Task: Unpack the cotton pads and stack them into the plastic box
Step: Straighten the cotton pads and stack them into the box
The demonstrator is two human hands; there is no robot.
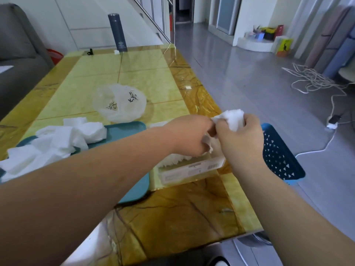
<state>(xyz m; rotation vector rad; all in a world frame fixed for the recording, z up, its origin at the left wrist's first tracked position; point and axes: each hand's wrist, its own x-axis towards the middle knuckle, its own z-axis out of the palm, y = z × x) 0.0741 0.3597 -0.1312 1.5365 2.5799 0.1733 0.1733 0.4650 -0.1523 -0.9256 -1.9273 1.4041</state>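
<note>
Both forearms reach in from the near side and meet over the box (192, 170), a clear one that sits close to the right edge of the table (172, 217). The right hand (239, 140) is closed round a white wad (233, 116) of pads, held above the box's far right corner. The left hand (189, 135), fingers curled, pinches the wad's lower end and touches the right hand. More pads (175, 160) stand on edge inside the box, their tops ragged.

Just left of the box lies a teal tray (132, 127), partly under the left forearm. A loose heap (61, 139) of pads spills over its left rim onto the table. Beyond the tray a crumpled clear bag (120, 102) lies mid-table, and a broad stretch of table top shows between it and a dark flask (118, 32) at the far edge.

A blue basket (278, 154) sits just past the table's right edge, beside the right wrist. Grey floor (249, 73) runs far and right, with white cables (315, 79) tangled well away.
</note>
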